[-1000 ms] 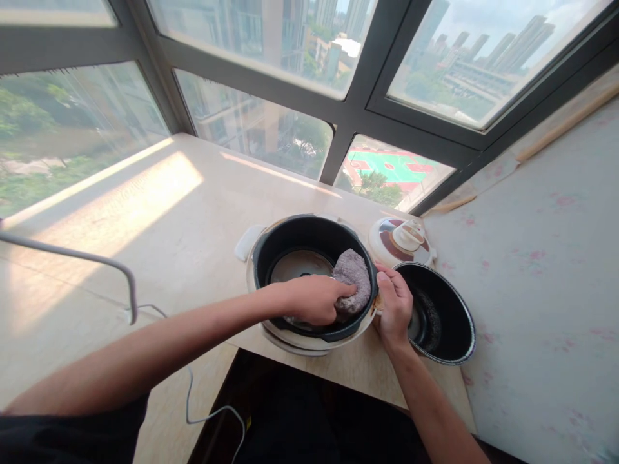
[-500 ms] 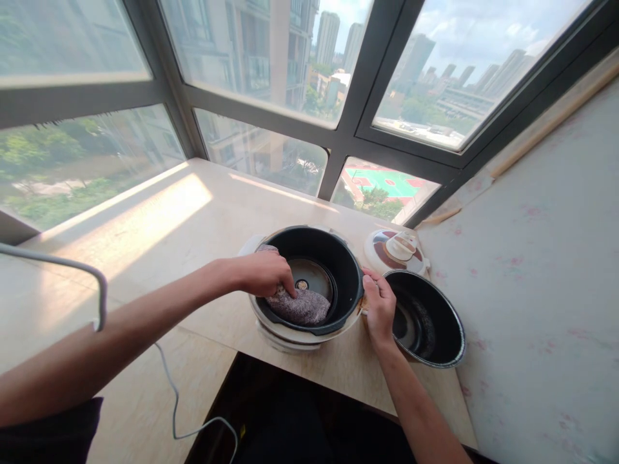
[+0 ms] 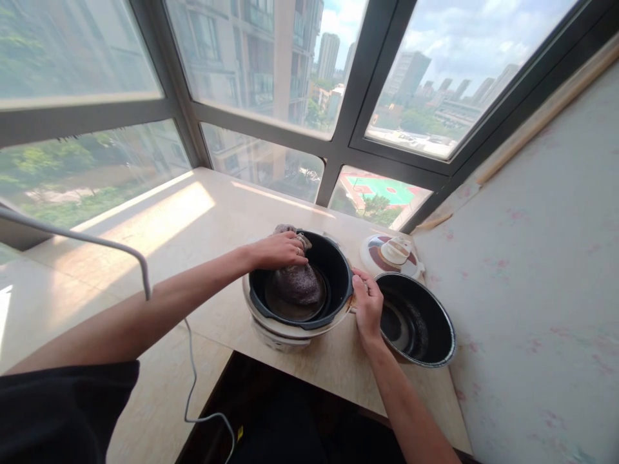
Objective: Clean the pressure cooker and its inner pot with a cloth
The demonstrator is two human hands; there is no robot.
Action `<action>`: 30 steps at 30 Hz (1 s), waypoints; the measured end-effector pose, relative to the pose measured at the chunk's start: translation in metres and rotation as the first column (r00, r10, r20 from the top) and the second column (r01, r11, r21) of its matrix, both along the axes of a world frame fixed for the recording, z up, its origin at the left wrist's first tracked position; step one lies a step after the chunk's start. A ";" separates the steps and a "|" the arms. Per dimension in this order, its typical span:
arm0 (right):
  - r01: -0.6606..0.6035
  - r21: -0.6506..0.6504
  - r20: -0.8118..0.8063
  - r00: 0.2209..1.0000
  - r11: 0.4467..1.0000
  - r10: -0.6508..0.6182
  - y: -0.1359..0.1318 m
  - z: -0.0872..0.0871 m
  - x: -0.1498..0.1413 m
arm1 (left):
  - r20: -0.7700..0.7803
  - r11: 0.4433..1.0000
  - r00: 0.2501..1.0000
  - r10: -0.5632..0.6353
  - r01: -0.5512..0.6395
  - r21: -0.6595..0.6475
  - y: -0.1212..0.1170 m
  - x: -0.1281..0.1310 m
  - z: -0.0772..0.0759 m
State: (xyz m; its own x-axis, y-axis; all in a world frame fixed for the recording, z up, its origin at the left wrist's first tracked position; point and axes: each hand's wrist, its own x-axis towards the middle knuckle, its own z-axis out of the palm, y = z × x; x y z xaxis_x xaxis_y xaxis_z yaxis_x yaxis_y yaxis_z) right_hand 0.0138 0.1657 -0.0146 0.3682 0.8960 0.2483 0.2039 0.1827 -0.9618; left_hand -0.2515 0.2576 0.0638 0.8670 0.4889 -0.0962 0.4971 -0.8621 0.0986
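A round cooker body (image 3: 338, 283) with a dark inside stands on the stone counter (image 3: 203, 225) near its front edge. My left hand (image 3: 278, 250) is closed on a grey cloth (image 3: 300, 283) at the cooker's far left rim, and the cloth hangs down into the cavity. My right hand (image 3: 367, 303) grips the cooker's right rim, fingers curled over it. The black inner pot (image 3: 416, 319) sits just right of that hand. A white and brown lid (image 3: 391, 252) lies behind the pot.
A white power cord (image 3: 191, 380) trails off the counter's front edge on the left. A thin grey bar (image 3: 97, 241) crosses the left foreground. Large windows (image 3: 271, 84) ring the counter behind. A pale wall (image 3: 541, 258) closes the right side.
My left hand has swept the cloth around the inside of the cooker, from the right side, along the near side, to the far left rim. My right hand has stayed on the right rim.
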 end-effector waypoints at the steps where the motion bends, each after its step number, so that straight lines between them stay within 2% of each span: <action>1: -0.003 0.002 -0.003 1.000 1.000 0.003 0.000 0.000 0.000 | 0.005 1.000 1.000 -0.006 0.006 0.007 0.003 0.005 0.000; 4: -0.007 0.006 -0.020 1.000 1.000 0.007 0.001 -0.002 -0.001 | 0.029 0.999 0.999 -0.030 0.029 0.027 0.010 0.023 0.000; 10: -0.011 -0.002 -0.066 0.998 1.000 0.010 0.001 -0.003 -0.001 | -0.040 0.994 0.998 -0.056 0.059 0.093 0.019 0.059 -0.006; 15: -0.017 -0.001 -0.063 0.998 1.000 0.017 0.001 -0.003 -0.001 | -0.034 0.992 0.999 -0.034 0.038 0.117 0.012 0.061 -0.020; 19: -0.019 0.003 -0.066 0.998 1.000 0.020 0.001 -0.004 -0.001 | -0.114 0.991 0.985 0.130 -0.126 0.045 0.000 0.046 -0.023; 24: -0.027 -0.002 -0.068 0.997 1.000 0.027 0.000 -0.004 -0.001 | -0.243 0.928 0.902 0.357 -0.372 -0.020 -0.018 0.038 -0.011; 27: -0.032 -0.010 -0.074 0.997 0.999 0.031 0.000 -0.004 -0.001 | -0.306 0.886 0.860 0.407 -0.454 -0.097 -0.031 0.042 -0.007; 30: -0.034 -0.016 -0.081 0.996 0.999 0.033 0.000 -0.004 -0.001 | -0.353 0.854 0.830 0.432 -0.502 -0.137 -0.040 0.048 -0.011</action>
State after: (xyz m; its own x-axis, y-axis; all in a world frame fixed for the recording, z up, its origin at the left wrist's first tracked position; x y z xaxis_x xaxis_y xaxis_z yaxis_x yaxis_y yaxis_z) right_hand 0.0128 0.1657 -0.0182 0.3563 0.9120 0.2033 0.1192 0.1714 -0.9780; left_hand -0.2037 0.2171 0.0530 0.4506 0.7638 -0.4621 0.8696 -0.4927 0.0335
